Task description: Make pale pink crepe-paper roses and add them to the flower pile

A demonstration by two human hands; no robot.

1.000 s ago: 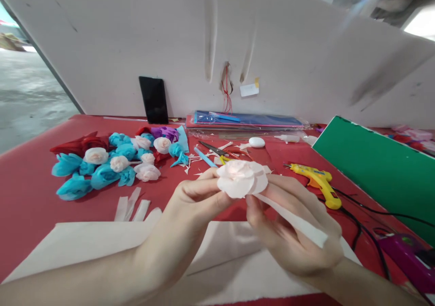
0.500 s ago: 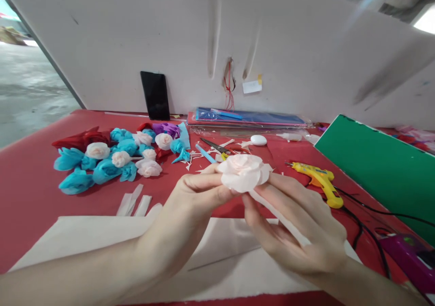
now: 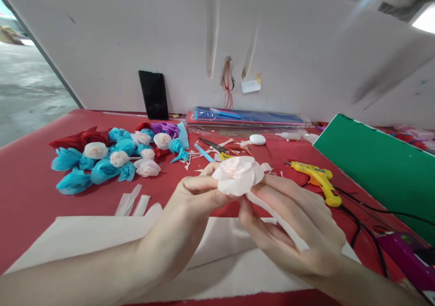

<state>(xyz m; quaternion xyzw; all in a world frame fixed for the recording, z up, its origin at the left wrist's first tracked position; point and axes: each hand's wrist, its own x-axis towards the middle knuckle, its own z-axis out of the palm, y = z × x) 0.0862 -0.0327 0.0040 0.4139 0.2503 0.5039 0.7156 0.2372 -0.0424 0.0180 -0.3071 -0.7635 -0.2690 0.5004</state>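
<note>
A pale pink paper flower (image 3: 238, 175) with rounded, layered petals is held up above the table, tilted slightly to the left. My left hand (image 3: 180, 220) pinches its base from the left between thumb and fingers. From the other side, my right hand (image 3: 299, 233) is closed at the flower's underside, thumb below and fingers above. A pale paper strip (image 3: 280, 220) trails from the flower down between the right thumb and fingers. Beneath both hands lies a large pale paper sheet (image 3: 234, 274). The flower's underside and some fingertips are hidden.
Blue, pink, red and purple paper flowers (image 3: 105, 171) are heaped at left, near cut paper strips (image 3: 141, 205). Scissors (image 3: 212, 144) and scraps lie behind my hands. A yellow glue gun (image 3: 317, 179) with a black cord and a green board (image 3: 380, 174) are at right.
The flower has turned and tipped a little between my fingers and shifted slightly left. My right thumb has moved slightly left with it. Both hands keep their hold.
</note>
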